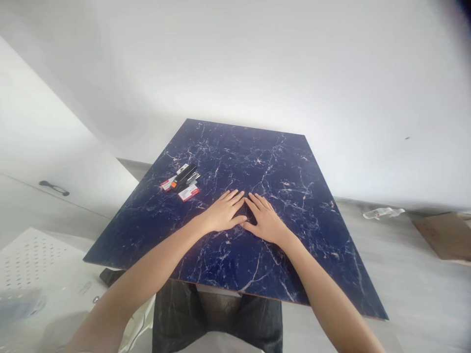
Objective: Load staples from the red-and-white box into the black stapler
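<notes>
My left hand [225, 212] lies flat on the blue marbled table [257, 157], palm down and fingers stretched out. Beside it my right hand [265, 219] rests the same way, and the two thumbs meet or nearly meet. Neither hand holds anything. To the left of my left hand, a black stapler [186, 177] with an orange patch at one end lies on top of red and white cards or small packets [189, 192]. What is printed on them is too small to read.
A white wall [265, 63] stands behind the table. At left are a white cabinet with a dark handle [54, 188] and a white perforated panel [33, 257]. On the floor at right lie a clear plastic bottle [382, 213] and a cardboard box [445, 235].
</notes>
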A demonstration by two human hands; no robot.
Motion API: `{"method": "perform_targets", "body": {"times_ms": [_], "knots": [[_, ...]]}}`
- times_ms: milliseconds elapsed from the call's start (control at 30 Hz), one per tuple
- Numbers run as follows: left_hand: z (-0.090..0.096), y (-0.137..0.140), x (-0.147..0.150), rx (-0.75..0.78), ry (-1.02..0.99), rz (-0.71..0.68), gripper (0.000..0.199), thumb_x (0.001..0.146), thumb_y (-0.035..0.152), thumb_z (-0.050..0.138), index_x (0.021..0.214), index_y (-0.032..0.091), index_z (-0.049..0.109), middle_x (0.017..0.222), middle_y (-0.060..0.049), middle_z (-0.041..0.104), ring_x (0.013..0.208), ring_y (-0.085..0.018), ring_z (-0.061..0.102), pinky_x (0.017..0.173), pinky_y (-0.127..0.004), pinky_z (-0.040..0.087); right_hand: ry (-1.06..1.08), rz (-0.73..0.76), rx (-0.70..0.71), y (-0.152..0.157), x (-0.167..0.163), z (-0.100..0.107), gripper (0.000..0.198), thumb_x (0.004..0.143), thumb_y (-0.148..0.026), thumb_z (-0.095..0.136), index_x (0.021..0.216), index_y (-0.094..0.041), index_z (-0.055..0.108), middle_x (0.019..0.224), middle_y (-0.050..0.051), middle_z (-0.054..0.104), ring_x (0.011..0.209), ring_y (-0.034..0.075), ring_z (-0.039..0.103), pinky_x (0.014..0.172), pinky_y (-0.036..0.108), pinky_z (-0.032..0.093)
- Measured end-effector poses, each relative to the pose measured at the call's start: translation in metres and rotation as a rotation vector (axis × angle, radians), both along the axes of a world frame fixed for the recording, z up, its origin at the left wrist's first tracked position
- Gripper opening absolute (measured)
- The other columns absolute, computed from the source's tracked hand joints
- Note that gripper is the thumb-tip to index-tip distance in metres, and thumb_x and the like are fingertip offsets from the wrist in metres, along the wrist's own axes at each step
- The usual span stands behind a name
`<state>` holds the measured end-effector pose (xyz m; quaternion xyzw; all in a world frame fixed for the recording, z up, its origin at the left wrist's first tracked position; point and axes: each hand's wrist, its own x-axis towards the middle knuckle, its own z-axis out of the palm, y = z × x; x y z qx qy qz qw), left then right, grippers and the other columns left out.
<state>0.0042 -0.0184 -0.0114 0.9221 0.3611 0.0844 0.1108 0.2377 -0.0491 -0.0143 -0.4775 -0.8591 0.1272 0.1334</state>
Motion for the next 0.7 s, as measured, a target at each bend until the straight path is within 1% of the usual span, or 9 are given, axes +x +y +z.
{"method": "perform_targets", "body": {"times_ms": [167,300,400,533,700], "knots": [[0.001,0.001,0.000,-0.013,0.011,-0.002,0.075,0.110,0.063,0.030,0.165,0.011,0.037,0.174,-0.016,0.025,0.164,-0.034,0.018,0.133,-0.051,0.016,-0.005,0.000,-0.005,0.000,0.001,0.000,0.083,0.097,-0.061,0.058,0.164,-0.016,0.040,0.173,0.018,0.032,0.162,0.038,0.022,0.131,0.060,0.022],[0.002,0.001,-0.001,-0.023,0.005,-0.001,0.075,0.109,0.064,0.032,0.165,0.013,0.037,0.174,-0.015,0.025,0.164,-0.034,0.018,0.133,-0.052,0.017,0.007,0.014,-0.008,0.000,0.002,0.001,0.084,0.097,-0.064,0.058,0.166,-0.019,0.037,0.173,0.017,0.030,0.163,0.037,0.021,0.131,0.061,0.023],[0.004,0.001,-0.001,-0.035,0.016,-0.008,0.077,0.109,0.064,0.034,0.165,0.011,0.036,0.175,-0.016,0.024,0.164,-0.035,0.016,0.134,-0.052,0.015,0.007,0.033,-0.024,0.000,0.005,0.005,0.087,0.097,-0.066,0.058,0.167,-0.020,0.036,0.174,0.017,0.028,0.163,0.036,0.020,0.131,0.061,0.022],[0.005,0.001,-0.003,-0.034,0.019,-0.011,0.079,0.106,0.066,0.039,0.165,0.013,0.036,0.175,-0.015,0.024,0.164,-0.035,0.016,0.134,-0.052,0.015,0.000,0.049,-0.055,0.001,0.007,0.010,0.088,0.096,-0.069,0.057,0.167,-0.020,0.036,0.175,0.016,0.027,0.163,0.036,0.019,0.131,0.061,0.022],[0.004,0.002,-0.004,-0.022,0.009,-0.027,0.078,0.104,0.062,0.047,0.166,0.015,0.034,0.175,-0.015,0.024,0.164,-0.034,0.017,0.134,-0.052,0.015,0.012,0.041,-0.054,0.001,0.007,0.009,0.088,0.096,-0.069,0.059,0.167,-0.024,0.035,0.175,0.015,0.027,0.163,0.037,0.019,0.131,0.063,0.022]]}}
